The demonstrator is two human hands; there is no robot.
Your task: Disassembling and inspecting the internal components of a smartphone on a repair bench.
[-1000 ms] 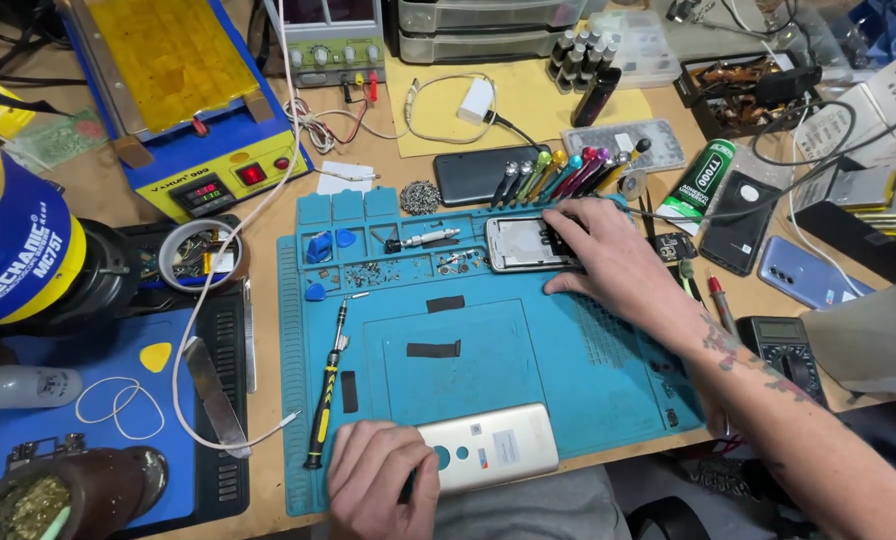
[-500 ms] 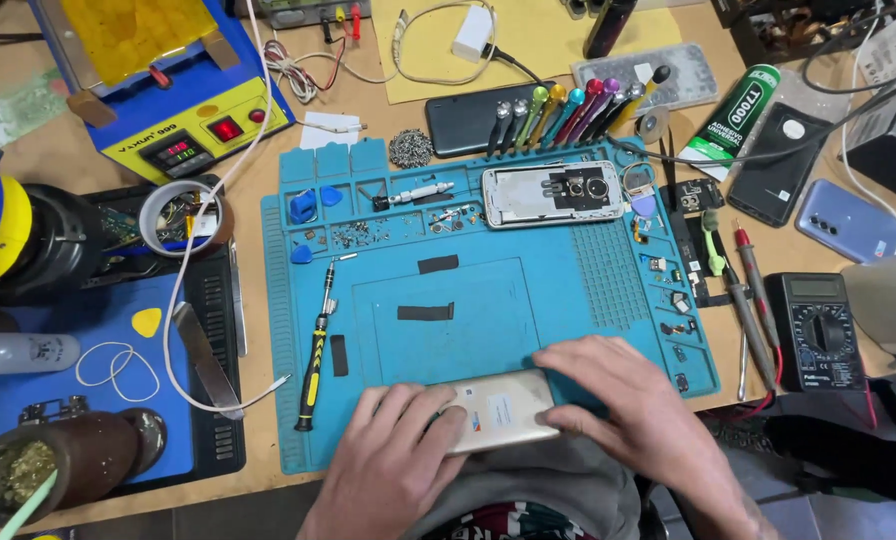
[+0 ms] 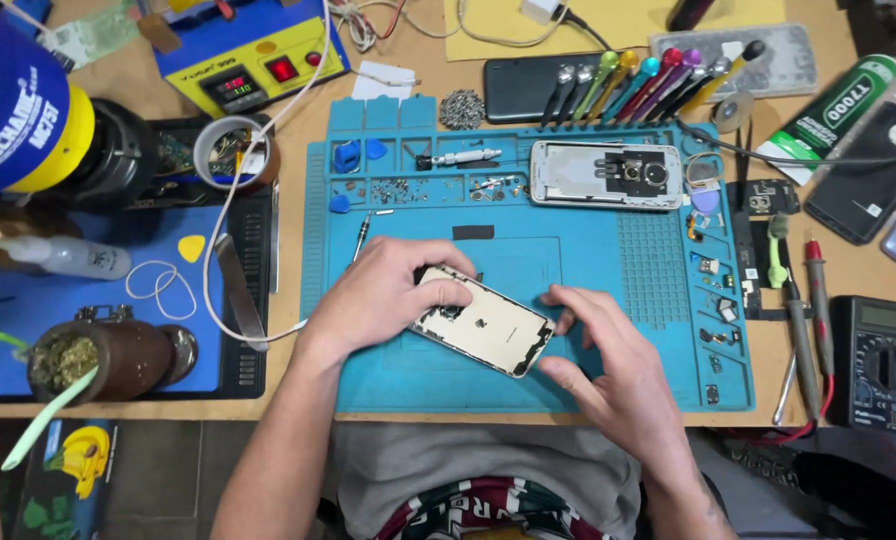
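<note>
Hands are meeting over the near middle of the blue mat [image 3: 608,380], where the pale phone shell [image 3: 483,330] is lying with its long axis slanting from upper left down to lower right. The left hand [image 3: 383,295] is pinching the shell's upper-left end in a closed grip; the right hand [image 3: 613,365] is hovering just beside the lower-right end, fingers spread, holding nothing. Farther out on the mat, an opened phone frame [image 3: 608,175] is resting, with coloured screwdrivers [image 3: 648,80] beyond it and a multimeter [image 3: 883,360] sitting on the surface at right.
</note>
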